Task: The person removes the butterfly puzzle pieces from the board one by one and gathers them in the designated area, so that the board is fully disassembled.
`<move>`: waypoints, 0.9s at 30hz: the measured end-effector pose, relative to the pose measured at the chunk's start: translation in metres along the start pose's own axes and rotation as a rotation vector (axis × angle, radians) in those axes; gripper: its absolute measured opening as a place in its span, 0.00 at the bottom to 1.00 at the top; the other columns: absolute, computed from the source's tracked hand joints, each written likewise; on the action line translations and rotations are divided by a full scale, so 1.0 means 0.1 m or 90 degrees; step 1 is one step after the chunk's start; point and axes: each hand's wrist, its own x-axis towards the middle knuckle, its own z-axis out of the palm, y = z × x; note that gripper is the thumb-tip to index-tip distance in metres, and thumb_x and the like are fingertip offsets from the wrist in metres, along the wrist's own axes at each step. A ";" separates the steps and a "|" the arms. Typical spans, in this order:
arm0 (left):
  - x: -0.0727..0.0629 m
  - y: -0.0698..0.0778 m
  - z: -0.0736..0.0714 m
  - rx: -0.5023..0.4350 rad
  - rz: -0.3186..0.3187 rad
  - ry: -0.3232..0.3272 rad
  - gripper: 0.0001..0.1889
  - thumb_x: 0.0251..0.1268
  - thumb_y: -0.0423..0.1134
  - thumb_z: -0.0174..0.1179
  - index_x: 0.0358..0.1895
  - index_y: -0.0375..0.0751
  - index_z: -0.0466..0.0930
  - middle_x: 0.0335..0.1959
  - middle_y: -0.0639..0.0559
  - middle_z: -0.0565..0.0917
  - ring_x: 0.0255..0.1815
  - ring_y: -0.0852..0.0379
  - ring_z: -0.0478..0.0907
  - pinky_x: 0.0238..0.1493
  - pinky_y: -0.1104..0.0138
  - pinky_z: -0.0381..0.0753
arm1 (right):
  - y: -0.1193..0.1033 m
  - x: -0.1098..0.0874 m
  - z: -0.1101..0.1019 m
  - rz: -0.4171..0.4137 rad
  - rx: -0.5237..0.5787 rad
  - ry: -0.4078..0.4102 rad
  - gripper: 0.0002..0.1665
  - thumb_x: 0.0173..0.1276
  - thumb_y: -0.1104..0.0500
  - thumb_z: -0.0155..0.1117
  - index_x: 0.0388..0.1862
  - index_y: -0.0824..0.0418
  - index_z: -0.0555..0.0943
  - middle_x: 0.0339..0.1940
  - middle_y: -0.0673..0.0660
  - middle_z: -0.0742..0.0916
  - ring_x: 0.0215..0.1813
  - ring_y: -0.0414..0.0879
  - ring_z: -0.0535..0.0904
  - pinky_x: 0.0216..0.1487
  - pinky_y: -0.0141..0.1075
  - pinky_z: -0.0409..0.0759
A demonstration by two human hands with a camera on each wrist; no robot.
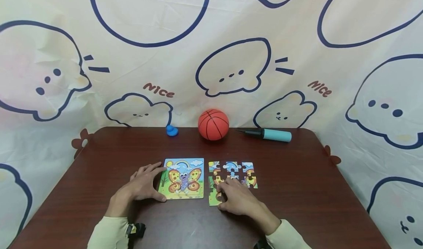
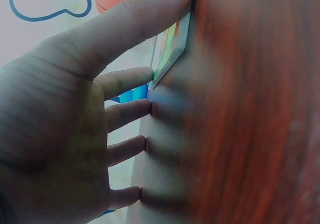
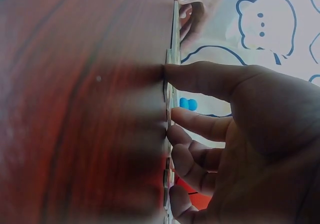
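Observation:
A square picture board (image 1: 184, 179) with a butterfly and rainbow lies flat on the table. My left hand (image 1: 143, 183) spreads along its left side, thumb by the lower-left corner and index finger at the upper-left edge. In the left wrist view the left hand's fingers (image 2: 125, 115) are nearly straight. To the board's right lie several jigsaw pieces (image 1: 231, 166) with matching colours. My right hand (image 1: 240, 197) rests over the lower pieces, partly hiding them. Its thumb and fingertips touch the pieces in the right wrist view. A green-edged piece (image 1: 214, 198) sits beside the right thumb.
Along the back of the brown table (image 1: 112, 161) are a small blue toy (image 1: 172, 130), a red basketball (image 1: 213, 125) and a pump with a light-blue body (image 1: 277, 135). Behind them hangs a pale cloth (image 1: 185, 69) printed with cartoon shapes.

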 end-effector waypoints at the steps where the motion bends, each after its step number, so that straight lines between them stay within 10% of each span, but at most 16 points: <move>1: 0.00 0.00 0.00 0.000 0.001 0.001 0.56 0.31 0.64 0.77 0.70 0.48 0.66 0.76 0.39 0.58 0.70 0.31 0.55 0.61 0.28 0.53 | 0.00 0.00 0.00 0.000 0.002 0.000 0.23 0.50 0.46 0.75 0.45 0.46 0.80 0.36 0.44 0.76 0.40 0.41 0.69 0.43 0.49 0.70; 27: 0.02 0.05 -0.07 0.013 -0.059 0.036 0.49 0.48 0.67 0.66 0.72 0.46 0.63 0.75 0.35 0.58 0.72 0.29 0.52 0.65 0.28 0.49 | -0.30 0.38 0.05 -0.052 0.005 0.024 0.28 0.58 0.42 0.70 0.57 0.47 0.79 0.47 0.48 0.79 0.48 0.42 0.71 0.43 0.38 0.69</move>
